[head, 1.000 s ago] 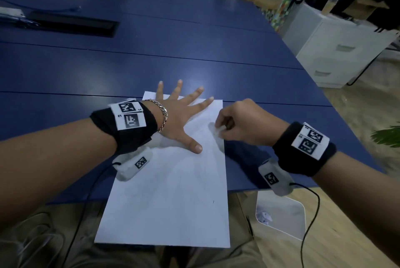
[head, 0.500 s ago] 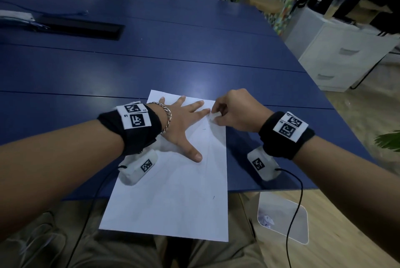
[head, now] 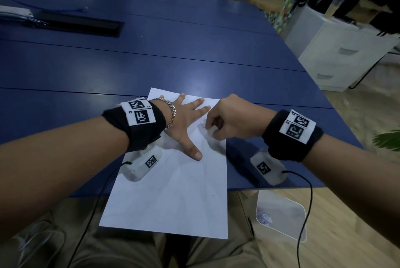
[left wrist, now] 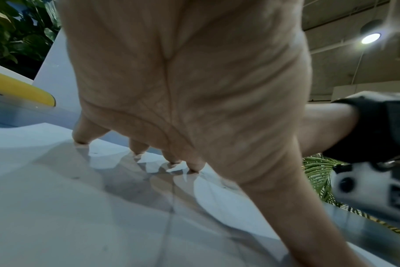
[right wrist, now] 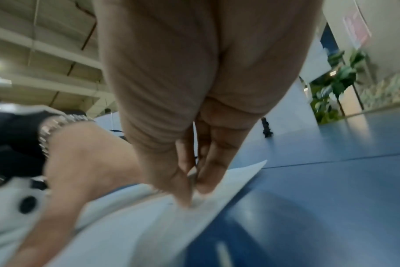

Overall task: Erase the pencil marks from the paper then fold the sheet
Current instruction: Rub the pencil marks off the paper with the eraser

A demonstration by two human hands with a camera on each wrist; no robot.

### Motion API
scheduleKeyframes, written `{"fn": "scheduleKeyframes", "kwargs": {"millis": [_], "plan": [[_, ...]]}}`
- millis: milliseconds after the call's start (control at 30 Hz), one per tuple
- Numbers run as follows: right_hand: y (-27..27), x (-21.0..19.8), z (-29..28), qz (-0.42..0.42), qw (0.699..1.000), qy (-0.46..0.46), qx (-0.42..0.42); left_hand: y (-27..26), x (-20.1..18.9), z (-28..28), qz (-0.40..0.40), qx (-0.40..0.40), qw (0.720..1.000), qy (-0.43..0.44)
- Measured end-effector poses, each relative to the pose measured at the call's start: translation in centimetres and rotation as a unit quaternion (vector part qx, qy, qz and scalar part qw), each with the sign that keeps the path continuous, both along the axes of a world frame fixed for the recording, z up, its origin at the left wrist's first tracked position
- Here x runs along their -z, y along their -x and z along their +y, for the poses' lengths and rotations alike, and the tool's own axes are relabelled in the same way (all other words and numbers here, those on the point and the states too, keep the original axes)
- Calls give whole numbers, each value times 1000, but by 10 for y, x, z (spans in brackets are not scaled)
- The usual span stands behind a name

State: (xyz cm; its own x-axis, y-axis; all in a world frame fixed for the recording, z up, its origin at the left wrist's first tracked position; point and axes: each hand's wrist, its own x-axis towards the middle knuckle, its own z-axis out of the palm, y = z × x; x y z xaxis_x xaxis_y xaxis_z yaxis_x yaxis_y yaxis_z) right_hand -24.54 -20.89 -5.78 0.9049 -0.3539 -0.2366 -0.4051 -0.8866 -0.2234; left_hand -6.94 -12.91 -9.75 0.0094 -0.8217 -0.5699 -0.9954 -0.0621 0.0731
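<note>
The left hand (head: 184, 120) lay flat, fingers spread, pinning the paper (head: 173, 192) on the blue table (head: 151, 62). The right hand (head: 231, 120) pinched a small whitish eraser (head: 210, 131) against the sheet's right edge; most of it was hidden by the fingers, and any pencil marks were too faint to make out.

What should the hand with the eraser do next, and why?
Probably keep rubbing the eraser over the faint pencil mark just beside it. The right hand pinches the eraser against the paper, the left hand presses flat to hold the sheet, and another small mark lower down remains, so folding seems premature.
</note>
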Motion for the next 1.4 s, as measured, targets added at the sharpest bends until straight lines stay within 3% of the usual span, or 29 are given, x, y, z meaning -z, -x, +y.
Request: {"fn": "scheduleKeyframes", "kwargs": {"millis": [167,333,500,633,800,1100,1300,1400], "plan": [[-5,5,-14,-69,995,39,65,-1,0,0,3,-3,1000,-5],[1,0,0,8,1000,-9,3,0,-1,0,-2,0,1000,-2],[-2,8,-14,-75,994,36,67,1,-2,2,0,-5,1000,-5],[11,5,3,-26,999,-17,22,1,-2,2,-3,-2,1000,-1],[32,-11,2,-115,991,-11,72,-1,-1,1,-5,3,1000,-2],[49,20,38,-81,994,-33,65,-9,0,-4,-9,2,999,52],[45,11,22,-53,995,-59,67,-14,6,8,26,4,999,42],[29,4,-6,-82,990,-34,106,-13,9,9,17,1,999,37]]}}
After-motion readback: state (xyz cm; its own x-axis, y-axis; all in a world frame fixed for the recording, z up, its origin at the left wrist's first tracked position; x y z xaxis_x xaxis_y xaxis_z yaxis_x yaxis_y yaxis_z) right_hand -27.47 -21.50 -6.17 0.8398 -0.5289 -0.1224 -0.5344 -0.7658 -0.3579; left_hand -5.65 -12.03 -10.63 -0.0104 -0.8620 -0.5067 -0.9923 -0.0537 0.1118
